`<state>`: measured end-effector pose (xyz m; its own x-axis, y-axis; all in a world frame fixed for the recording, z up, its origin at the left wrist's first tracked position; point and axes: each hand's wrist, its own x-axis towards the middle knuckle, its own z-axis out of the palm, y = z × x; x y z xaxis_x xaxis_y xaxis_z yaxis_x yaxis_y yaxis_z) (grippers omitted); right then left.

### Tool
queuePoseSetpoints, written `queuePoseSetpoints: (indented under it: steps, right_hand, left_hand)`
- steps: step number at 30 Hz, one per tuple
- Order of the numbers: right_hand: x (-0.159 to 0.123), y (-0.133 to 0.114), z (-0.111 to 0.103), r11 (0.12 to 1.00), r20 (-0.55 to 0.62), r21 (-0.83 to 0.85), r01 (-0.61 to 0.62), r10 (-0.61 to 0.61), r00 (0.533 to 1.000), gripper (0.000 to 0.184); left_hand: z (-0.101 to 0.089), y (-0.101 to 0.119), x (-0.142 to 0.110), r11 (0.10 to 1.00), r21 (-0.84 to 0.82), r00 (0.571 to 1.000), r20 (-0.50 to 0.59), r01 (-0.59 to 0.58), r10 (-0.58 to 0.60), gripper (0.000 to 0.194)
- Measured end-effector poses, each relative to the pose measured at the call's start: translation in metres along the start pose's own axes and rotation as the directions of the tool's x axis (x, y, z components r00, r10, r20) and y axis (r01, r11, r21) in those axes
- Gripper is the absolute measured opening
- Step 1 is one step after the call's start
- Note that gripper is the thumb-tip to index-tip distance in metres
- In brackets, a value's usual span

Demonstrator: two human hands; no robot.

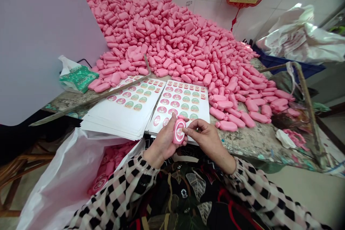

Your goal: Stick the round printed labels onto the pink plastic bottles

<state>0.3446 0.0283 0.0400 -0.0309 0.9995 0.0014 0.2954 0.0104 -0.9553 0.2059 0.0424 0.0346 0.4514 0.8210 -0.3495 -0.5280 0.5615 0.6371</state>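
Observation:
My left hand (164,138) is wrapped round a small pink bottle (178,139), its cap end pointing away from me. An oval pink-and-white sticker (180,128) lies on the bottle's upward face. With its thumb against the sticker's right side, my right hand (208,137) has its fingers curled in; whether anything is pinched between them is hidden. Just beyond both hands lies a sheet of stickers (175,95), printed with pink and green ovals. Beside it on the left is a stack of similar sheets (115,115).
A large heap of pink bottles (172,36) covers the table's back. At lower left, an open white sack (61,172) holds more bottles. Bent metal bars (91,100) cross the table's left side, and a metal frame (307,104) stands right. A green packet (78,77) sits left.

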Motion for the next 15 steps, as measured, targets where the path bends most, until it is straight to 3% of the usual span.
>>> queuePoseSetpoints:
  steps: [4, 7, 9, 13, 15]
  right_hand:
    - [-0.004, -0.001, -0.002, 0.972, -0.008, -0.227, 0.062, -0.065, 0.998, 0.024]
    - [-0.01, -0.007, -0.005, 0.836, 0.082, -0.497, 0.233, -0.222, 0.972, 0.021]
    - [-0.013, -0.01, -0.009, 0.731, 0.135, -0.622, 0.281, -0.253, 0.958, 0.024]
    - [-0.008, -0.001, -0.032, 0.681, 0.065, -0.701, 0.214, -0.238, 0.969, 0.027]
    - [-0.004, 0.008, -0.053, 0.661, 0.022, -0.731, 0.17, -0.226, 0.974, 0.026]
  left_hand:
    - [0.001, 0.0, -0.006, 0.989, 0.138, 0.998, 0.035, -0.05, 0.046, 0.045]
    - [0.0, 0.001, -0.012, 0.956, 0.279, 0.996, 0.039, -0.087, 0.08, 0.039]
    - [-0.003, 0.005, -0.019, 0.939, 0.331, 0.996, 0.026, -0.094, 0.091, 0.036]
    - [-0.017, 0.024, -0.043, 0.893, 0.432, 0.978, -0.09, -0.131, 0.187, 0.033]
    - [-0.03, 0.037, -0.061, 0.841, 0.522, 0.933, -0.215, -0.142, 0.29, 0.031]
